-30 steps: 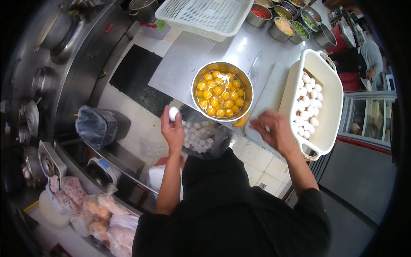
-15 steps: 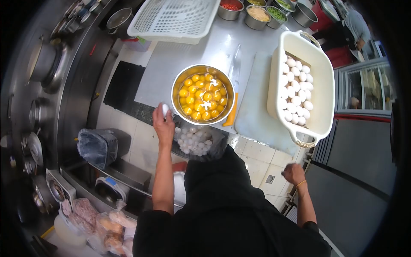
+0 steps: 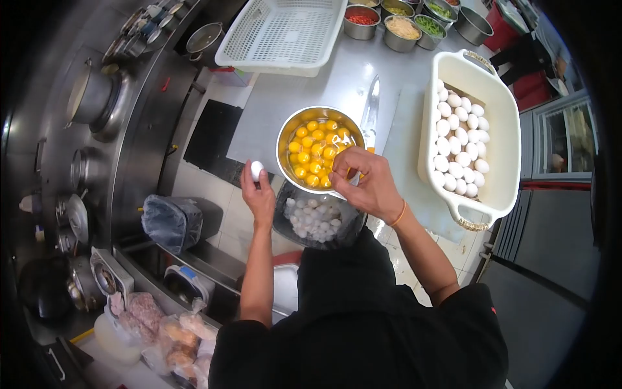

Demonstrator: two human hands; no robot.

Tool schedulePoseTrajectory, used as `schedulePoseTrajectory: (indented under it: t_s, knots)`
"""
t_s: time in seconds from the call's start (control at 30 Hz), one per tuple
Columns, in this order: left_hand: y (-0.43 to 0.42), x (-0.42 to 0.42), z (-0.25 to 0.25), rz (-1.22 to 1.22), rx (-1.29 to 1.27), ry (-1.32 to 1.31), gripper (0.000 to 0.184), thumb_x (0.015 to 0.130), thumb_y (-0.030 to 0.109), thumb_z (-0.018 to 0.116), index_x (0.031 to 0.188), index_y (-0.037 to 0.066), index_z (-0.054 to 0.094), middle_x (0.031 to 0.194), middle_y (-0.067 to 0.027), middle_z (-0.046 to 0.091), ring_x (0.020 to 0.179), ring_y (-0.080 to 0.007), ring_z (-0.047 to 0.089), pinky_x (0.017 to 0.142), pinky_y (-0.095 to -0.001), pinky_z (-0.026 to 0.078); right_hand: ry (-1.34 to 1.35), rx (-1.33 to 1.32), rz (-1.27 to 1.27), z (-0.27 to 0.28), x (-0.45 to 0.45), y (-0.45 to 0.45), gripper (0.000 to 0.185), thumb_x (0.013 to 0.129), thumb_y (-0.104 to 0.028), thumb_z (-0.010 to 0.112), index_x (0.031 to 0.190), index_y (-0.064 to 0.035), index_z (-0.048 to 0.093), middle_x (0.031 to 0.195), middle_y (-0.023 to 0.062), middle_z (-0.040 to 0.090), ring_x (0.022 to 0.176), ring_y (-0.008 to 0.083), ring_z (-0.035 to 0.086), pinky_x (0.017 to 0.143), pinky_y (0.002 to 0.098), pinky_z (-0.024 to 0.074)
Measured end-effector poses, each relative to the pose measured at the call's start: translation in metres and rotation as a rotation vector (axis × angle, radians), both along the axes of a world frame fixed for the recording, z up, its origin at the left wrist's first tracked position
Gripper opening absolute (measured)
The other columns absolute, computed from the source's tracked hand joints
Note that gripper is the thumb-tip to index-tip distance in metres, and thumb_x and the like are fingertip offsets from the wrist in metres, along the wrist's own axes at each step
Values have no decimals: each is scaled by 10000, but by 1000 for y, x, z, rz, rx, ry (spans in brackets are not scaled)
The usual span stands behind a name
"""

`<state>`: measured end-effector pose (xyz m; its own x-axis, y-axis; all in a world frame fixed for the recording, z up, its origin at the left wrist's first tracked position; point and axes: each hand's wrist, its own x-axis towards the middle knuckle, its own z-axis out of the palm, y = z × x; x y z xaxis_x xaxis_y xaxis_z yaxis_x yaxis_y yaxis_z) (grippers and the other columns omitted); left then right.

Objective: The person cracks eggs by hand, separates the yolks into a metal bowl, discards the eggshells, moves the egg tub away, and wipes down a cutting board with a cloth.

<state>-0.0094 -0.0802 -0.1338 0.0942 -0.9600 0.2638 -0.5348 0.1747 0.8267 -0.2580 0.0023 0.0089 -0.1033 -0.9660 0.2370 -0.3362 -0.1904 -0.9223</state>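
Note:
My left hand (image 3: 259, 201) is closed round a white egg (image 3: 257, 170), just left of a round metal pot (image 3: 282, 152). Many raw egg yolks (image 3: 315, 154) float in clear egg white in that pot. Over the pot's near right rim is my right hand (image 3: 370, 185), its fingers pinched together; whatever may be between the fingertips is hidden. Below the pot's near edge, a bin lined with a dark bag holds a heap of white eggshells (image 3: 314, 220). Beside the pot on the right lies a knife (image 3: 372, 113), its handle mostly covered by my right hand.
A cream tub (image 3: 508, 155) of whole eggs (image 3: 461, 152) stands on the right over a pale cutting board (image 3: 409, 120). At the back are a white slotted basket (image 3: 282, 39) and several metal containers of chopped food (image 3: 402, 28). A lined bin (image 3: 172, 223) stands left.
My right hand has come from low on the right up to the pot's rim. The left hand still holds the egg, now turned more upright. The view has shifted slightly.

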Motion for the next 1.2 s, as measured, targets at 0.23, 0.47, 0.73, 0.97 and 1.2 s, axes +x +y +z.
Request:
schedulePoseTrajectory:
  t_s: [0.23,0.47,0.73,0.97,1.2]
  knots:
    - [1,5,-47,-96,-117,-263,409,951,118,602,1326,-31,539,1239,-247,575,1112,-370,591,937,-393,486,-146,185,-95,-16,6,-2,178,801,-13,709,976,-22,672,863,74,660,746,164,637,634,269,514]
    - [-3,20,42,-240,474,786,366,966,146,619,1288,-20,567,1089,-121,641,816,-159,640,672,-273,518,99,-96,261,-1,12,-43,356,801,-84,662,1153,-39,640,1006,157,665,855,312,670,783,376,539]
    - [-20,-10,107,-591,679,791,302,984,191,614,1192,-19,547,964,-101,660,676,-131,628,555,-246,512,268,-121,542,-5,14,-93,451,743,-185,695,1172,-50,670,1013,205,687,897,360,675,824,403,540]
    - [-32,-32,104,-683,612,684,307,869,-14,687,1145,-44,557,965,-130,655,701,-146,658,556,-256,541,168,-40,359,-20,7,-83,401,673,-219,722,1045,-70,738,902,193,712,763,362,684,737,403,554]
    - [-31,-55,86,-579,512,540,306,790,-76,640,1091,-70,581,989,-143,659,694,-150,665,546,-262,550,253,-196,163,-54,13,-74,446,653,-191,703,1086,-81,714,883,199,704,780,374,681,742,423,563]
